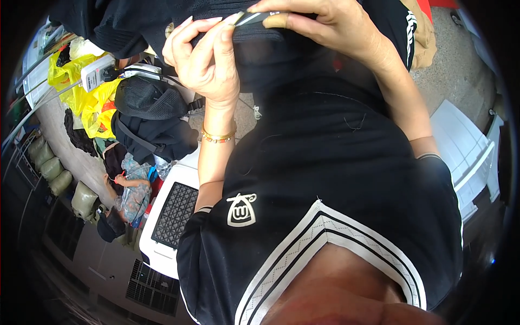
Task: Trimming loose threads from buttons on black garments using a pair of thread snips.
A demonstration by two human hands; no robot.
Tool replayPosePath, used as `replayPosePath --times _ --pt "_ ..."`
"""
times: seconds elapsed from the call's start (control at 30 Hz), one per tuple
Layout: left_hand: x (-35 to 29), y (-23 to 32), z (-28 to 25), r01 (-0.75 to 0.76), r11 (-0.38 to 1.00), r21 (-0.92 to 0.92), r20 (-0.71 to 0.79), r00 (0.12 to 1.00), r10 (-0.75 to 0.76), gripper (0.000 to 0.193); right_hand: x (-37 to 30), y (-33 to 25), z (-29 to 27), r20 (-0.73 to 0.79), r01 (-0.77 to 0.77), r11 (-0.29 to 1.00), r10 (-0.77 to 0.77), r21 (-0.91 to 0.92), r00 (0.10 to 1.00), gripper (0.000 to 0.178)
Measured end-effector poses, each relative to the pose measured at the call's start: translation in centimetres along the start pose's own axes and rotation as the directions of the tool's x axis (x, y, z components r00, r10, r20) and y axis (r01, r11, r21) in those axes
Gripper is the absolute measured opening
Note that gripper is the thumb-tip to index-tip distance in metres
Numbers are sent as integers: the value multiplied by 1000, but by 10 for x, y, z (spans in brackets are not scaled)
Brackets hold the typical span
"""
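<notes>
My right hand (325, 21) comes in from the upper right, its thumb and forefinger pinched on a slim dark tool with a pale, shiny streak (253, 18), perhaps thread snips. A tan covering or patch shows on that thumb's tip. Opposite it, my left hand (203, 57) is raised with bent fingers, the fingertips meeting at the tool's narrow end. Whatever they pinch there is too small to name. A gold-coloured bracelet with red pieces circles my left wrist. Beneath both hands lies dark ribbed knitwear (244, 40), spread over dark cloth.
To the left are yellow plastic bags (89, 103), a black mesh-topped bag (151, 100) and a white box-like device (97, 73) with cables. A white frame with a black grille (176, 214) stands beside my left elbow. Another person (132, 189) sits farther left. White plastic furniture (460, 146) is at right.
</notes>
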State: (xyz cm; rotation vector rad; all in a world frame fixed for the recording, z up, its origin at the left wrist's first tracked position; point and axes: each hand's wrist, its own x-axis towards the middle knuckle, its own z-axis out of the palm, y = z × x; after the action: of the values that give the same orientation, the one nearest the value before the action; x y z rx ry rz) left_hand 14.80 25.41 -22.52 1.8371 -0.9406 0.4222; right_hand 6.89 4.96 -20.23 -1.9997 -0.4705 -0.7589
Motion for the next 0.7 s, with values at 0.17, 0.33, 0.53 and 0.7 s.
replayPosePath --times 0.17,0.33,0.53,0.7 --pt "29 11 -8 112 993 43 95 989 -115 10 9 -24 -18 142 -540 716 539 441 830 52" --pt "74 33 -8 310 932 -185 268 929 -256 14 25 -5 -28 84 -233 938 219 257 972 29" --pt "93 62 -15 452 835 -315 481 834 -270 16 68 -39 -55 4 -610 393 839 688 544 18" --pt "97 52 -16 565 668 -485 564 785 -255 30 36 -17 -80 -121 -548 583 743 601 658 18"
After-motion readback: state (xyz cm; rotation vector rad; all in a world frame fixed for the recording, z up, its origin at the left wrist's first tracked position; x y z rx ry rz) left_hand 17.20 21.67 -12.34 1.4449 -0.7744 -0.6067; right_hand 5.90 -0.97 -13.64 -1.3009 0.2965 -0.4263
